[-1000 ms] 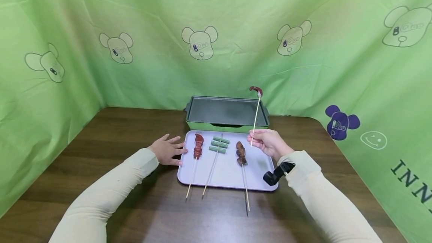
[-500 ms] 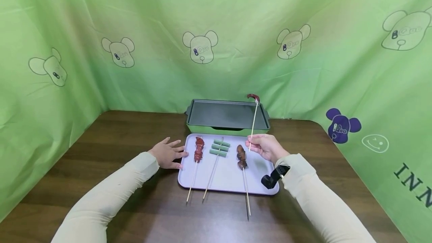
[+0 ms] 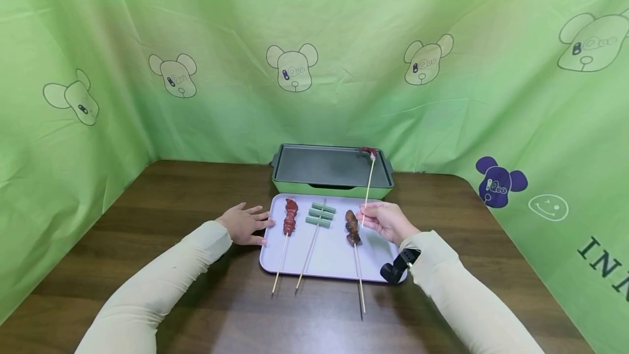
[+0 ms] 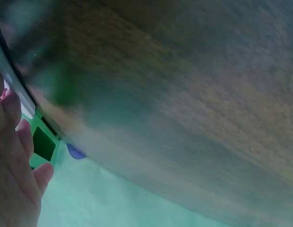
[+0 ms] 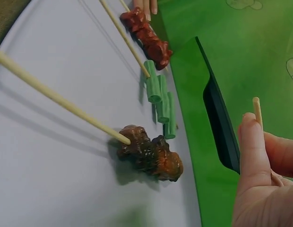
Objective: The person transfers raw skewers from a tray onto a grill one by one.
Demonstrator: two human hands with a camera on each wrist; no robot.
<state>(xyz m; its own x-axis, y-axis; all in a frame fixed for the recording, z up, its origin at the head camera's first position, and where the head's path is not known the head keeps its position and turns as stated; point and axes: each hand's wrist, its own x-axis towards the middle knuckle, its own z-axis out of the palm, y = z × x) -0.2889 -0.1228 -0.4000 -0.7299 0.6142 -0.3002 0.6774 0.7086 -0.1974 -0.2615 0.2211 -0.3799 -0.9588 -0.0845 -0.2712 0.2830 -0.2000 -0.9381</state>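
Note:
My right hand (image 3: pixel 385 220) pinches the lower end of a thin wooden skewer (image 3: pixel 368 187) between thumb and fingers. At its top is a curved dark red piece, like an octopus tentacle (image 3: pixel 368 152), over the right rear part of a dark grill plate (image 3: pixel 319 165). In the right wrist view only the stick's butt end (image 5: pixel 257 109) shows. My left hand (image 3: pixel 243 225), fingers spread, touches the left edge of a pale lilac tray (image 3: pixel 329 264). On it lie a red meat skewer (image 3: pixel 290 217), a green-bean-like skewer (image 3: pixel 320 214) and a brown meat skewer (image 3: pixel 352 228).
The grill's green base (image 3: pixel 295 186) stands just behind the tray on a brown wooden table (image 3: pixel 196 190). Stick ends overhang the tray's front edge. A green printed curtain (image 3: pixel 221 113) encloses the back and both sides. A black wrist camera (image 3: pixel 393 271) hangs over the tray's right corner.
The right hand has come down slightly with the skewer, bringing its dark red tip from above the grill's rear edge to over the plate. The left hand keeps its place at the tray.

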